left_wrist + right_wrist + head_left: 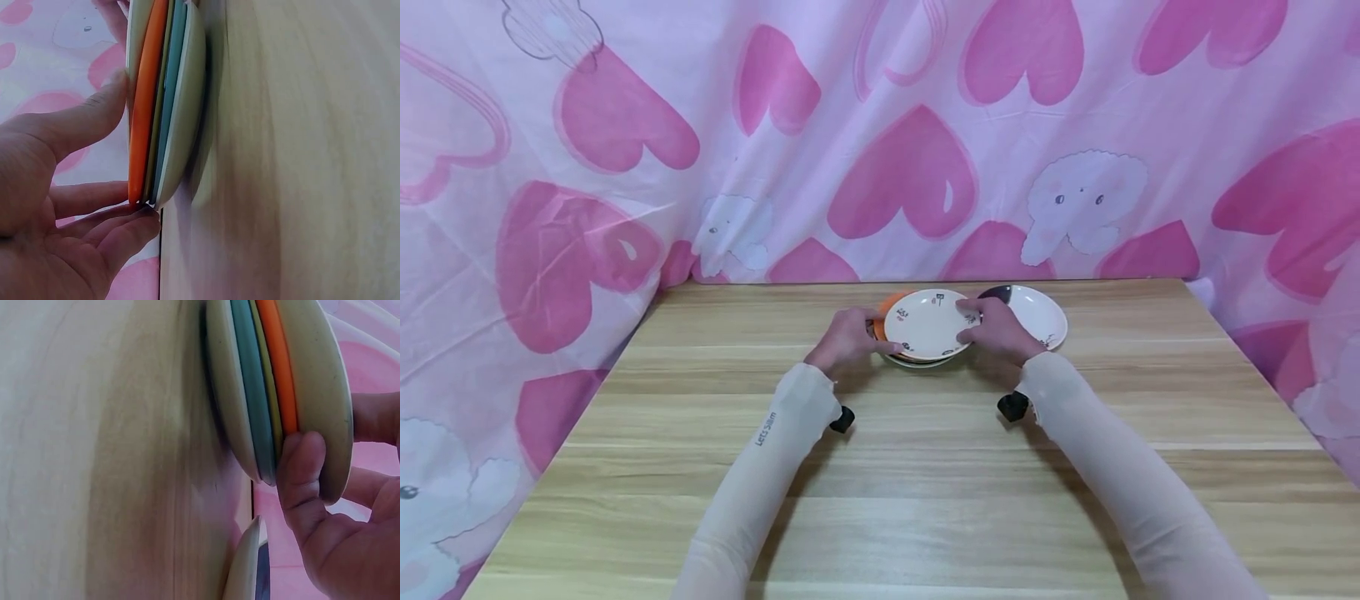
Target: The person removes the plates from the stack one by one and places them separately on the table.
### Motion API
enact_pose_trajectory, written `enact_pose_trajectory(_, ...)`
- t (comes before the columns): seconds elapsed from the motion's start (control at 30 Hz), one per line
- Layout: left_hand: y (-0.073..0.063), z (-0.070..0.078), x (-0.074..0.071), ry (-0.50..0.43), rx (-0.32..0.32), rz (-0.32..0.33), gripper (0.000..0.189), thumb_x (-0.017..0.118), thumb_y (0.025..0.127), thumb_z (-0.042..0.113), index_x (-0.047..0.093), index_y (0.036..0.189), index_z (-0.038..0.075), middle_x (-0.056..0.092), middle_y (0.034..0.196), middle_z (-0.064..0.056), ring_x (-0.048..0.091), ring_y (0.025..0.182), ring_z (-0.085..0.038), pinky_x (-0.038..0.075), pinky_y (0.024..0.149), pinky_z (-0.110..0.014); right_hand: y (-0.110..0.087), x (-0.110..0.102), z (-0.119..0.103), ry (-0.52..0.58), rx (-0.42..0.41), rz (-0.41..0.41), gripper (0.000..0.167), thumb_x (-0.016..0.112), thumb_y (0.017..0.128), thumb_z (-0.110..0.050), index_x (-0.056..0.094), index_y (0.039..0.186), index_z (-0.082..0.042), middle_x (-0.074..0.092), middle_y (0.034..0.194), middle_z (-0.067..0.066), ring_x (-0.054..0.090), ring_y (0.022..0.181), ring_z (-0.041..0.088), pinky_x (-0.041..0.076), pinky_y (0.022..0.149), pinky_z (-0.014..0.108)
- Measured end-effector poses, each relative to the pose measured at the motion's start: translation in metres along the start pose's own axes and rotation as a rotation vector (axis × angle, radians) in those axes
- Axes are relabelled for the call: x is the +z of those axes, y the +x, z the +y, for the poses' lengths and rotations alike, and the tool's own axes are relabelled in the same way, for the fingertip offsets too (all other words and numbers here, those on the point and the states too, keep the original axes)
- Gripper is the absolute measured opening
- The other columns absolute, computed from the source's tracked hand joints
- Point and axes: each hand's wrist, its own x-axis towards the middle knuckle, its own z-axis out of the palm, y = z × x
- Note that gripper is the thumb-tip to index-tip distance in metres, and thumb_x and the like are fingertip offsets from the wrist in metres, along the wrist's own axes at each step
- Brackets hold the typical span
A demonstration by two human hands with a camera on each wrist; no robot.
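Observation:
A stack of plates stands at the far middle of the table, topped by a white plate with small dark prints round its rim. Beneath it come an orange plate, a thin olive one, a teal plate and a pale bottom plate. My left hand holds the stack's left side, thumb at the upper rims and fingertips at the lower rims. On the right, my right hand pinches the top white plate's edge, its thumb low beside the orange rim. The top plate sits slightly raised on that side.
Just right of the stack lies another white plate with a dark patch, partly behind my right hand. The wooden table ends at a pink heart-print curtain behind and at both sides. A black wrist device hangs under each sleeve.

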Motion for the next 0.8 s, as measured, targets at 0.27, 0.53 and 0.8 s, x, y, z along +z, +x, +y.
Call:
enact_pose_trajectory(0.27, -0.0017, -0.0003, 0.004, 0.065, 0.027, -0.011, 0.081, 0.09, 0.075, 0.031, 0.054, 0.144, 0.007, 0.054, 0.149, -0.009, 0.048, 0.137, -0.023, 0.04, 0.119, -0.039, -0.0013, -0.0071, 0.0042, 0.05, 0.008, -0.022, 0.068, 0.068, 0.084, -0.004, 0.046, 0.149, -0.003, 0.044, 0.157, 0.016, 0.028, 0.153, 0.031, 0.024, 0.127, 0.048)
enact_pose_trajectory(0.53, -0.0025, -0.0031, 0.0061, 0.049, 0.058, -0.005, 0.074, 0.09, 0.074, 0.026, 0.059, 0.138, 0.006, 0.063, 0.134, -0.006, 0.056, 0.121, -0.021, 0.048, 0.109, -0.035, -0.0067, -0.0093, 0.0045, 0.087, -0.013, -0.072, 0.069, 0.067, 0.087, 0.001, 0.043, 0.151, -0.007, 0.036, 0.162, 0.017, 0.024, 0.154, 0.032, 0.022, 0.127, 0.049)
enact_pose_trajectory(0.8, -0.0015, -0.0044, 0.0044, 0.027, 0.072, -0.006, 0.068, 0.09, 0.074, 0.023, 0.061, 0.134, 0.006, 0.064, 0.124, -0.005, 0.056, 0.112, -0.02, 0.049, 0.103, -0.034, -0.0081, -0.0099, 0.0042, 0.068, -0.063, -0.077, 0.07, 0.067, 0.087, 0.002, 0.042, 0.152, -0.008, 0.035, 0.162, 0.018, 0.025, 0.153, 0.032, 0.026, 0.125, 0.05)
